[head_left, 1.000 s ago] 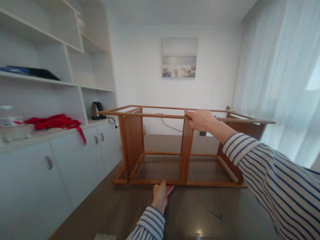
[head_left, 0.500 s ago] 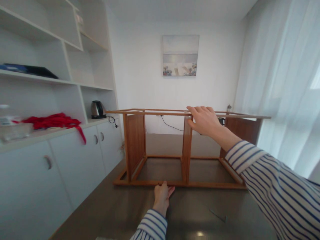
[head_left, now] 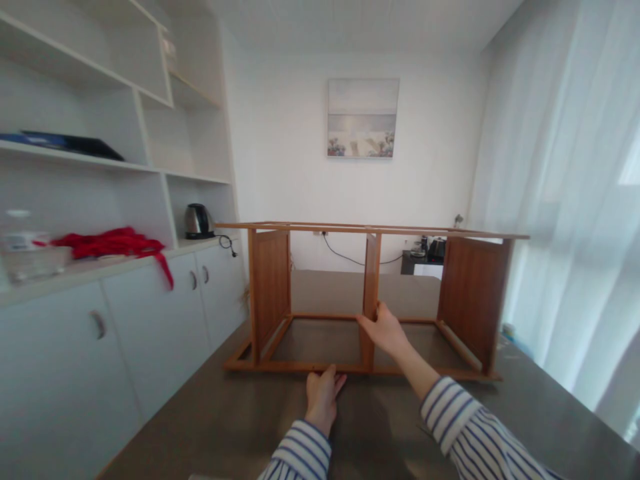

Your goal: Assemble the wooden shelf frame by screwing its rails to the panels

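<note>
A wooden shelf rack [head_left: 315,366] lies on its side across the brown tabletop [head_left: 240,427], with panels standing between its lower and upper rails. At its near lower rail is my left hand [head_left: 321,398], closed on the rail with the thumb on top and the fingers low. My right hand [head_left: 387,330] grips the near edge of the middle panel [head_left: 370,280], thumb on the left and fingers on the right side. Beside the right sleeve, a thin metal tool [head_left: 424,429] on the table is mostly hidden.
White cabinets [head_left: 150,327] run along the left, carrying a red cloth [head_left: 113,243], a plastic bottle [head_left: 23,247] and an electric kettle [head_left: 198,221]. Behind the rack stands a dark stand [head_left: 407,264] with another kettle [head_left: 437,249]. White curtains [head_left: 565,200] hang at the right.
My right hand has left the rack's upper rail and moved down onto the middle panel. The left hand stays at the lower rail. My sleeve now covers most of the metal tool.
</note>
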`<state>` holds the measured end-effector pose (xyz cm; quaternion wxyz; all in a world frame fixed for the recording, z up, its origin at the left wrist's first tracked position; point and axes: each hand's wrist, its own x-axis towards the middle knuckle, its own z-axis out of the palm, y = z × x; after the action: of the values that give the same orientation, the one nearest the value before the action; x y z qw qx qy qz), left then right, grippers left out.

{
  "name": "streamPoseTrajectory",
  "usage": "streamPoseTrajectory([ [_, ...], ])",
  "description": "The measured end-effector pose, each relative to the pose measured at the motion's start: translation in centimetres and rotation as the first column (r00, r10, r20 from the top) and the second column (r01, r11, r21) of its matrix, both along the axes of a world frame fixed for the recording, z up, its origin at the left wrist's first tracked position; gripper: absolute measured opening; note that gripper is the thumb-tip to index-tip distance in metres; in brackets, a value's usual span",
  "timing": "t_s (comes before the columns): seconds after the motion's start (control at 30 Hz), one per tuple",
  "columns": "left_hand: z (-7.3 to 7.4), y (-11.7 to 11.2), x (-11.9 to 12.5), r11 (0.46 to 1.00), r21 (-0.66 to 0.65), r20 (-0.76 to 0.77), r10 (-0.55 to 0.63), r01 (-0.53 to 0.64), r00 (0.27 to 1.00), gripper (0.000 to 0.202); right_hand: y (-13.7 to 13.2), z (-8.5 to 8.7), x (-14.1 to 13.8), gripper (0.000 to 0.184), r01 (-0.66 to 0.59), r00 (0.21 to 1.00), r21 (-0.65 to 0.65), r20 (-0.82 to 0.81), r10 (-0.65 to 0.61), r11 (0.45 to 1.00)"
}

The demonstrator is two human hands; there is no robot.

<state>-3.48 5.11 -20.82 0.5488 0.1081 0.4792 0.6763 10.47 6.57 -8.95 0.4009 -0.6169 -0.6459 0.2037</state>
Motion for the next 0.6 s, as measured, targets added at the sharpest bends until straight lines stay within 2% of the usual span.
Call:
streamPoseTrajectory([
  [0.1,0.0,-0.1,-0.1,1.000,0.018,0.005,0.003,-0.004,1.000,0.021,0.4,-0.4,-0.5,0.037,0.062,0.993,-0.031,0.099,-0.059,0.998],
  [0.37,-0.2,-0.2,-0.2,1.000,0.027,0.019,0.009,-0.009,1.000,0.022,0.4,-1.5,-0.5,0.029,0.085,0.973,-0.048,0.219,-0.072,0.995],
  [0.5,0.5,-0.5,0.0,0.997,0.069,0.008,0.039,-0.039,0.999,0.020,0.6,-0.7,-0.8,0.029,0.089,0.971,-0.021,0.224,-0.082,0.996],
  [0.6,1.7,-0.7,-0.1,0.989,0.135,-0.009,0.069,-0.067,0.998,0.017,0.6,0.4,-1.0,0.027,0.088,0.974,0.009,0.210,-0.088,0.996],
])
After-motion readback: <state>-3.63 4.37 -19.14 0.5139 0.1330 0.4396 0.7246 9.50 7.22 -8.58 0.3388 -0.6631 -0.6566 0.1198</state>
